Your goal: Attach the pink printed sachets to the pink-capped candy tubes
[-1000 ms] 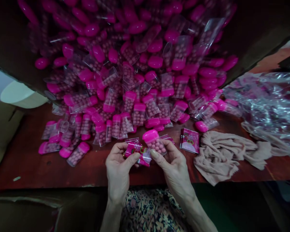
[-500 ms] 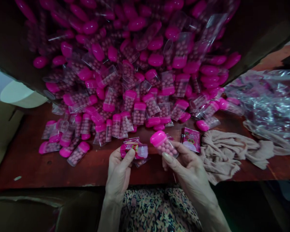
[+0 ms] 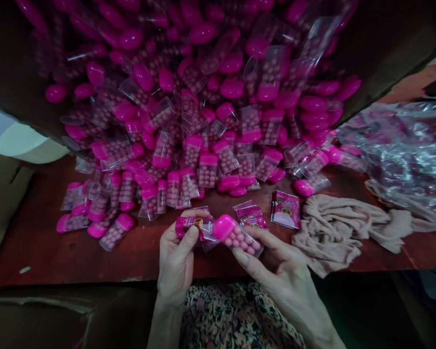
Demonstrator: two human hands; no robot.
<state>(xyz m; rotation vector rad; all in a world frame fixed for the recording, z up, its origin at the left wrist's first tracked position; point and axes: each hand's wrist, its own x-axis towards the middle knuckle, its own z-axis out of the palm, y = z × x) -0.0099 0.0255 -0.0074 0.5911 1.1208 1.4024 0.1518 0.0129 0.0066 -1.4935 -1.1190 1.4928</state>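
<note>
pink-capped container (image 3: pixel 241 237), clear-sided and filled with pink balls, is in your right grip (image 3: pixel 285 264), pinched between thumb and fingers above the front part of the desk (image 3: pixel 72 259); it tilts so that its cap points up and to the left. your left grip (image 3: pixel 176 257) pinches a glossy magenta printed wrapper (image 3: pixel 186 226), its clear end right by that cap, though i can't tell whether the two touch. the desk under you is reddish brown and scuffed, with a small pale scrap (image 3: pixel 24 270) near its front edge on the left. just past your right fingers lie loose printed wrappers (image 3: pixel 252 216), and to the right of those a neat wrapper stack (image 3: pixel 286 210) sits close beside a crumpled beige cloth (image 3: pixel 341 232). ahead of you a big heap of similar containers (image 3: pixel 196 150) spreads forward onto the desk, its far part dim, with dark walls (image 3: pixel 388 53) on either side. over to the right is a shiny clear plastic bag (image 3: pixel 403 150) with pink showing through. on the left stand cardboard (image 3: pixel 3 194) and a pale round object (image 3: pixel 29 145). below the front edge, your patterned garment (image 3: pixel 232 315) shows against a dark, poorly lit space.
</note>
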